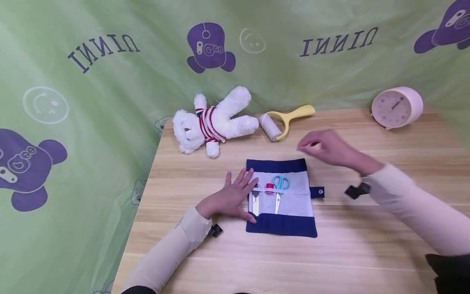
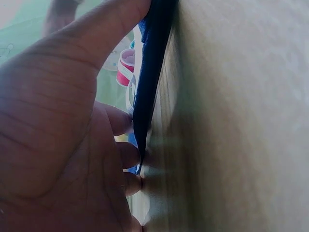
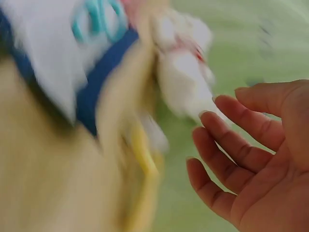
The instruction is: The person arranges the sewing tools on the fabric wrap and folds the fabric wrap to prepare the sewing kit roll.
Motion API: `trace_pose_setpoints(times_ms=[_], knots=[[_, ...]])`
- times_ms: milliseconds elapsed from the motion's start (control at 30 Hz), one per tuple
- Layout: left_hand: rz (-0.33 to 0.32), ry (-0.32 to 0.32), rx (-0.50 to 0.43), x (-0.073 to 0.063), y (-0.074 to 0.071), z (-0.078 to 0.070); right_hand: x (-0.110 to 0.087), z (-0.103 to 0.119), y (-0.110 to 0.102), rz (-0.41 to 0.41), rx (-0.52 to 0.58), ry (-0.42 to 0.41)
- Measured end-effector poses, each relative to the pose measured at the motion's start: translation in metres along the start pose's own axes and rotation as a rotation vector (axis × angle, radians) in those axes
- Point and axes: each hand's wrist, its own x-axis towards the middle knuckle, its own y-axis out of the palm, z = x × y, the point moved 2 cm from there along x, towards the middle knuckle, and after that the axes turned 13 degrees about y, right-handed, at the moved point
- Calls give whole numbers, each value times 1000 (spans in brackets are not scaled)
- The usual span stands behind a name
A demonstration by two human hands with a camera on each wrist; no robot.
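A navy fabric pouch [image 1: 280, 226] with a pale lining lies unfolded on the table. An elastic strap across it holds teal-handled scissors [image 1: 280, 183], a red thread spool [image 1: 269, 188] and a whitish tool with a dark upper part [image 1: 256, 204], its kind unclear. My left hand [image 1: 230, 197] rests with spread fingers on the pouch's left edge, partly covering that tool; in the left wrist view the thumb and fingertips touch the navy edge [image 2: 154, 72]. Above the table, beyond the pouch's upper right corner, my right hand [image 1: 327, 149] is raised, its fingers [image 3: 231, 140] loosely bent around nothing.
Along the back edge lie a white teddy bear [image 1: 231, 110] in a striped top and a yellow-handled lint roller [image 1: 293, 116]. A pink round clock [image 1: 396, 108] stands at the back right. Green patterned fabric [image 1: 147, 81] hangs behind and left of the wooden table [image 1: 352, 261].
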Motion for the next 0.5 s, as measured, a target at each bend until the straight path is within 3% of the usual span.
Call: trace_pose_setpoints(times_ms=[100, 200, 267, 333, 400, 500], knots=[[7, -6, 1, -1, 2, 0, -31, -20, -45, -153, -93, 41], [8, -12, -10, -2, 2, 1, -66, -49, -77, -232, -172, 124], [7, -14, -13, -2, 2, 1, -86, -70, -88, -225, -230, 208], [6, -12, -12, -2, 2, 1, -105, -91, -90, -164, -283, 307], [6, -5, -13, -2, 1, 1, -120, -113, -87, -91, -340, 381], [8, 11, -25, 0, 0, -1, -138, -142, -75, 6, -360, 426]])
